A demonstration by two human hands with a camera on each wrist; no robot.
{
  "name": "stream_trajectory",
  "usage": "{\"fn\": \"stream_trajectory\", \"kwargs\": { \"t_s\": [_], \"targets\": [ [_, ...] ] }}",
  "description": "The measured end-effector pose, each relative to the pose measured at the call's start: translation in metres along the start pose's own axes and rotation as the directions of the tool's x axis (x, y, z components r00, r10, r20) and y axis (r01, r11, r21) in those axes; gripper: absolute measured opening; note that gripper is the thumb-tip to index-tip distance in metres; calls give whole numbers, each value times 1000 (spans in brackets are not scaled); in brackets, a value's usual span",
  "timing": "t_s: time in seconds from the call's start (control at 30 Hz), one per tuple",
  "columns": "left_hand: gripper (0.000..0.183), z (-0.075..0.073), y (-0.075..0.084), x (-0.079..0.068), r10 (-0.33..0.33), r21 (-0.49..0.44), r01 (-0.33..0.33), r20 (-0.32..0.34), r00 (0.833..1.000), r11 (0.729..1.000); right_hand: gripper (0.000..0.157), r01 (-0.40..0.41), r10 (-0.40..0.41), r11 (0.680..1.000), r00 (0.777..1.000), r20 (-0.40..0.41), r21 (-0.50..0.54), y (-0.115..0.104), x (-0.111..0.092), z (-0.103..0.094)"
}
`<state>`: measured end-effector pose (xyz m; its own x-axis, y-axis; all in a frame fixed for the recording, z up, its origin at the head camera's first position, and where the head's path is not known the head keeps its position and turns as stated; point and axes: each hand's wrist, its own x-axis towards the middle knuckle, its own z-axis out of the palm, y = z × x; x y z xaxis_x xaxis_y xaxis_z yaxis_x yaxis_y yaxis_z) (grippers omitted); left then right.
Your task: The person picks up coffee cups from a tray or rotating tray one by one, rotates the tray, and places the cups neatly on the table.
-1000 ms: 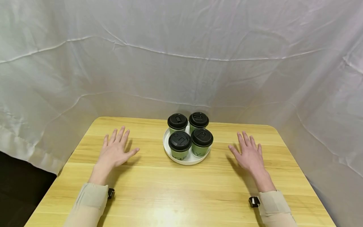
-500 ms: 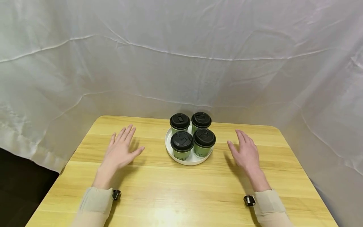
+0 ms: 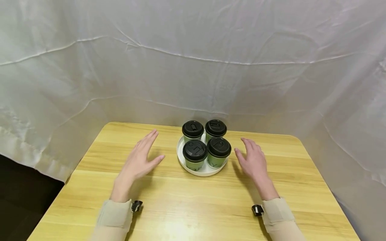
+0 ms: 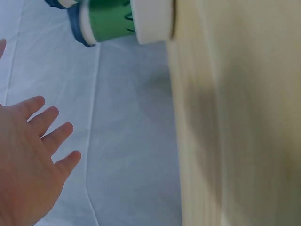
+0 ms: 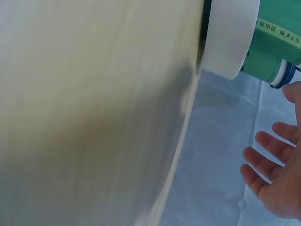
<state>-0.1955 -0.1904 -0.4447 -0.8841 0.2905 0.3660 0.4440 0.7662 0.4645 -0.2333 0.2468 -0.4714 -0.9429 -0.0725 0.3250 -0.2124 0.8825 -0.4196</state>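
Several green paper coffee cups with black lids stand upright, close together, on a round white tray [image 3: 199, 173] on the wooden table. The front-left coffee cup [image 3: 194, 165] and front-right coffee cup [image 3: 216, 162] are nearest me; the back-left lid [image 3: 193, 129] and back-right lid [image 3: 215, 128] show behind. My left hand [image 3: 139, 162] is held above the table left of the tray, thumb spread toward it, holding nothing. To the right, my right hand [image 3: 254, 161] hovers with fingers extended, its thumb close to the front-right cup. Both wrist views show the fingers apart from the cups.
A pale wooden table [image 3: 193, 207] with rounded far corners carries everything. White fabric [image 3: 193, 80] hangs close behind its far edge and along both sides. Black devices sit on the inner sides of the left cuff [image 3: 137, 206] and right cuff [image 3: 257, 210].
Both hands have moved inward toward the tray and turned from palm-down to palms facing each other more. The view has shifted slightly; the cups and tray stay where they were on the table.
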Motion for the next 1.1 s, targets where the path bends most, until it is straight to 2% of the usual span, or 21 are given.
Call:
{"fn": "stream_trajectory", "kwargs": {
  "t_s": [0.13, 0.27, 0.5, 0.67, 0.93, 1.0, 1.1],
  "targets": [
    [87, 3, 10, 6, 25, -91, -28, -30, 999, 995, 59, 2, -2, 1000, 1000, 13, 6, -3, 1, 3],
    [86, 6, 21, 10, 35, -144, -41, -42, 998, 989, 56, -7, 7, 1000, 998, 59, 1, -6, 1, 6],
    [87, 11, 36, 16, 64, -168, -71, -43, 997, 983, 48, 3, 1, 999, 993, 118, -35, -9, 5, 12],
    [88, 15, 39, 17, 78, -170, -84, -39, 996, 982, 45, 11, -1, 997, 990, 144, -70, -11, 10, 16],
    [88, 21, 39, 17, 78, -163, -81, -23, 997, 983, 39, 85, -54, 983, 981, 188, -164, -11, 19, 27],
    [87, 23, 39, 17, 78, -189, -79, -15, 997, 979, 36, 101, -67, 980, 978, 196, -173, -11, 20, 29],
    [85, 30, 39, 19, 73, -280, -73, -11, 997, 957, 31, 120, -81, 976, 974, 210, -181, -12, 21, 31]
  ]
}}
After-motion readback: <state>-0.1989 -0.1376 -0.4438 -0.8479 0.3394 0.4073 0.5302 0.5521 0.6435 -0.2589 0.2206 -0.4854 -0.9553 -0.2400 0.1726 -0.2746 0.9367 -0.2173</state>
